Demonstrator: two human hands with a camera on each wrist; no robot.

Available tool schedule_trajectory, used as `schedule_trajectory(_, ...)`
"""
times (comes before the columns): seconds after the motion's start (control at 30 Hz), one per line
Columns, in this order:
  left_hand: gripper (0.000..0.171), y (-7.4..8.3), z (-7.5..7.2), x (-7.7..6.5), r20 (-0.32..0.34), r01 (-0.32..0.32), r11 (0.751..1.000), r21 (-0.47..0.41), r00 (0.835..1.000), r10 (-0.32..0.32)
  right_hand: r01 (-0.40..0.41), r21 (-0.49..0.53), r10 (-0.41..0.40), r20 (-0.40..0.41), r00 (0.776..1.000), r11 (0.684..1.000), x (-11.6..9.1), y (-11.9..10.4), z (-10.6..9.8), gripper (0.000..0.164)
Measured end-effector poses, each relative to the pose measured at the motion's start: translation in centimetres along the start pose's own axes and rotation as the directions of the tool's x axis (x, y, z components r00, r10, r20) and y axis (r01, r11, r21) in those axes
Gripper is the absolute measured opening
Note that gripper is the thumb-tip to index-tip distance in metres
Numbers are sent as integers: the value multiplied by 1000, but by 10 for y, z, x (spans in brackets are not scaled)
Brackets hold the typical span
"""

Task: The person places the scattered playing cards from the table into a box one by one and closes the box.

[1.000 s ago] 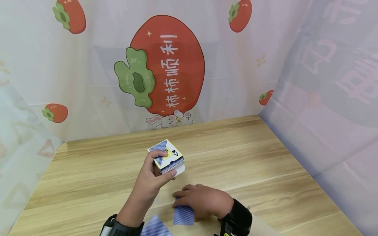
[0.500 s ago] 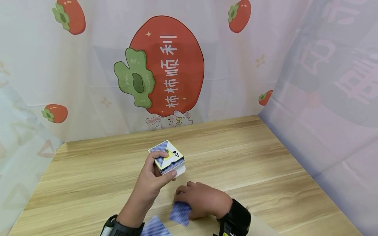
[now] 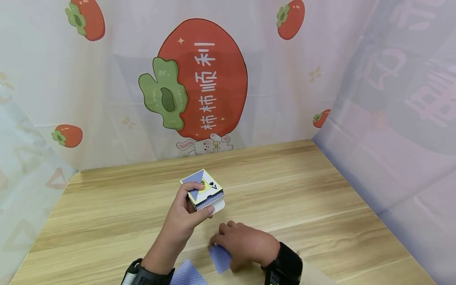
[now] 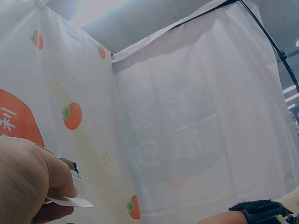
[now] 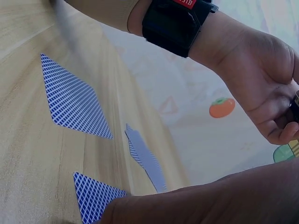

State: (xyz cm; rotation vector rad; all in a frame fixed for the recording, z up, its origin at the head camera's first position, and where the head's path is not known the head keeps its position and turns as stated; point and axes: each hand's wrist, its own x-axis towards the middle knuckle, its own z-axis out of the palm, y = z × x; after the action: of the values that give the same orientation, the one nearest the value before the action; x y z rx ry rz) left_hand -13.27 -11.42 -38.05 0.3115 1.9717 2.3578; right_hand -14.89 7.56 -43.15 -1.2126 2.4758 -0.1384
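Observation:
In the head view, my left hand [image 3: 183, 209] grips a playing card box [image 3: 204, 190] above the table, its fingers on top and its thumb at the flap end. An ace of spades is printed on the box, and its white flap [image 3: 219, 206] hangs open with card backs showing inside. To the right and nearer, my right hand [image 3: 247, 243] is low at the tabletop, its bent fingers and thumb around a blue-backed playing card [image 3: 221, 260]. Its fingertips are partly hidden. Another playing card [image 3: 189, 274] lies face down near the left wrist.
The right wrist view shows further blue-backed cards [image 5: 145, 156] by the left forearm and one card [image 5: 77, 100] flat on the wooden table [image 3: 320, 221]. A printed cloth [image 3: 278, 99] stands behind the table. Each wrist wears a black band [image 3: 285, 263].
The card under my right hand has turned and shifted slightly, and the right fingers have curled in more. My left hand and the box have barely moved.

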Motion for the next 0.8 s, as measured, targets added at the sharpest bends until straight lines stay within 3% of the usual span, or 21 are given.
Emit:
schedule_trajectory(0.43, 58, 0, 0, 0, -8, 2, 1000, 9, 1000, -2, -86, 59, 85, 16, 996, 995, 0, 0, 2, 72)
schedule_trajectory(0.8, 59, -1, 0, 0, -7, 18, 1000, 22, 1000, -18, -2, 27, 2, 3, 1000, 1000, 0, -5, 4, 61)
